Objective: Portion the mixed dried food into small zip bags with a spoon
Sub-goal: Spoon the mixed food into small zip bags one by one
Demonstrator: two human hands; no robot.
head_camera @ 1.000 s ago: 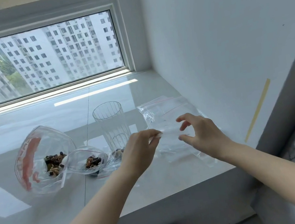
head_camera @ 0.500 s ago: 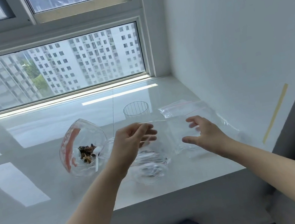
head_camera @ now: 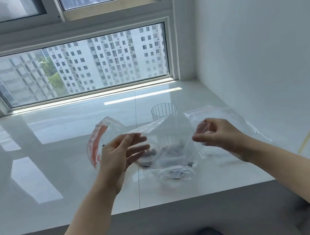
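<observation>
I hold a clear, empty small zip bag (head_camera: 170,135) up over the sill, stretched between both hands. My left hand (head_camera: 122,156) pinches its upper left edge. My right hand (head_camera: 217,135) has its fingers curled on the bag's right side. Behind the left hand lies the large clear bag with red print (head_camera: 100,137); the hand hides most of its contents. Dark dried food (head_camera: 155,152) shows blurred through the held bag. A small filled bag (head_camera: 175,175) lies on the sill below it. No spoon shows.
A ribbed clear glass (head_camera: 164,111) stands behind the held bag. A pile of empty zip bags (head_camera: 212,110) lies at the right, near the white wall (head_camera: 260,38). The glossy white sill (head_camera: 53,154) ends at a front edge near my knees.
Both hands have lifted one empty bag off the pile and spread it between them, moving left over the filled bag. The view has tilted up toward the window.
</observation>
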